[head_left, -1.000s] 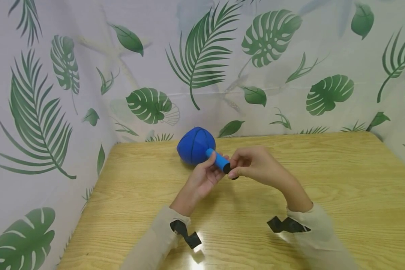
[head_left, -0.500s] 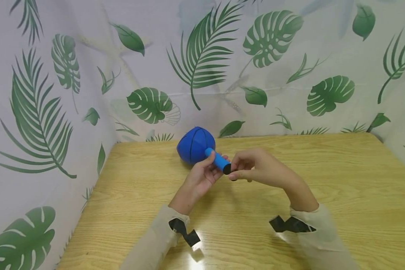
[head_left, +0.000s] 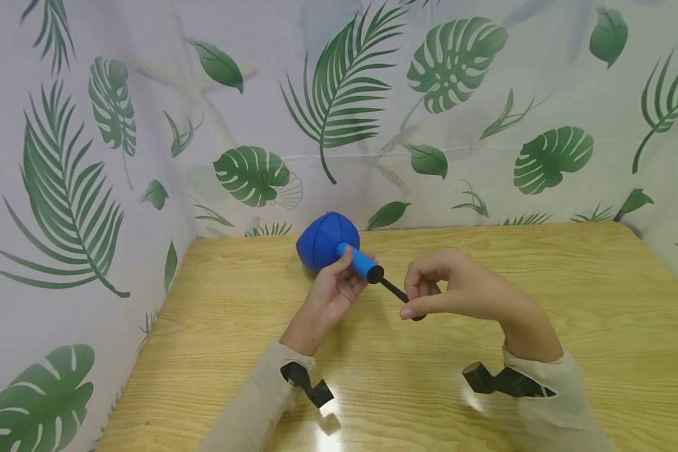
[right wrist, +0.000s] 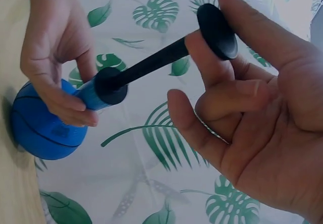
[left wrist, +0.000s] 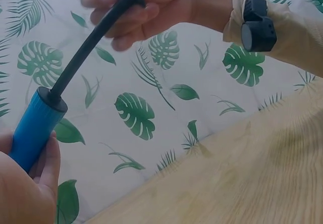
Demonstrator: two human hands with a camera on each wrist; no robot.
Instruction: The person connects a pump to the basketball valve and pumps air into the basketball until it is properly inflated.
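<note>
A blue ball (head_left: 324,242) with black seams and somewhat flattened sides rests on the table. Against it stands a small hand pump with a blue barrel (head_left: 361,262) and a black end cap. My left hand (head_left: 330,295) grips the barrel, thumb on top. Out of the cap comes the black plunger rod (left wrist: 83,50), drawn well out. My right hand (head_left: 457,285) pinches the disc-shaped black handle (right wrist: 218,31) at the rod's end between thumb and index finger. Where the pump meets the ball is hidden behind the fingers.
The wooden table (head_left: 231,326) runs back to a white cloth (head_left: 361,201) printed with green leaves, which also hangs at both sides. Each sleeve bears a black wrist camera (head_left: 311,384).
My right hand has moved right and toward me with the handle, drawing the plunger rod out of the barrel. The left hand has tilted the barrel slightly upward; the ball stays put.
</note>
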